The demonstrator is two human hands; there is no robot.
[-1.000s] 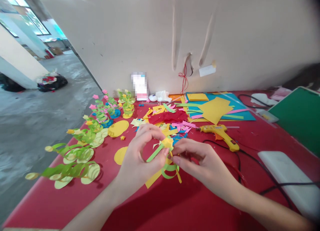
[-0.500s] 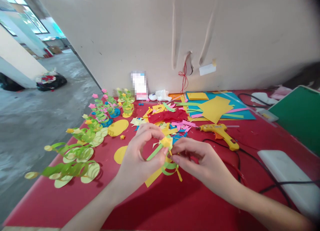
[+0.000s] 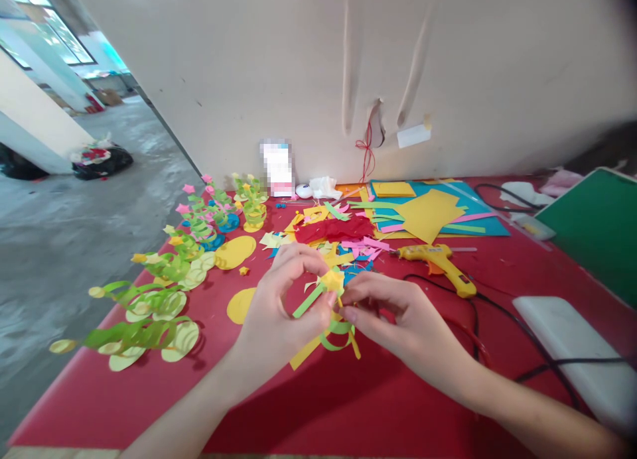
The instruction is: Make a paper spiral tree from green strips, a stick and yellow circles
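Observation:
Between thumb and fingers, my left hand [image 3: 286, 296] pinches a yellow paper star [image 3: 332, 281]. A green paper strip [image 3: 308, 301] runs down from beside the star, and a curled green strip [image 3: 336, 343] hangs below the fingertips. My right hand [image 3: 391, 313] is closed on the curled paper just below the star; thin yellow paper pieces [image 3: 355, 346] show by its fingers, and its exact grip is partly hidden. A yellow paper strip [image 3: 304, 353] lies beneath my hands on the red table [image 3: 279, 412].
Spiral paper ornaments [image 3: 164, 306] on round bases line the table's left side, near yellow paper discs [image 3: 235, 252]. Paper scraps [image 3: 318, 233] lie ahead. A yellow glue gun [image 3: 440, 263], its cable and a white power bank-like block [image 3: 572, 353] are at right. A green board [image 3: 597, 227] stands far right.
Almost nothing differs. Both hands keep the star and curled strip in the same place, with only a very slight shift of the paper.

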